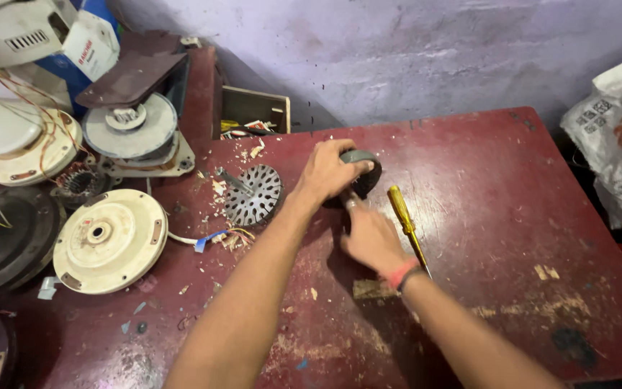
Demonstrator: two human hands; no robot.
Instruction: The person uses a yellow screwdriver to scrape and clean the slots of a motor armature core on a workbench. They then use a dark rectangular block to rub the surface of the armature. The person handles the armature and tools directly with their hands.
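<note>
My left hand (327,171) is closed over a round grey part (363,167) that sits on the dark red table (498,187). Just below it, my right hand (370,236) reaches in with its fingertips against the part's near side; whether it grips anything is hidden. A screwdriver with a yellow handle (401,209) lies on the table right beside my right hand, its shaft running under my wrist. To the left of my left hand rests a round metal rotor disc with slots (253,194).
A cream fan motor cover (109,241) with loose coloured wires lies at the left. Behind it stand more motor housings (131,133), a dark round cover (8,234) and boxes. A white printed bag (617,133) sits at the right edge. Paper scraps litter the table.
</note>
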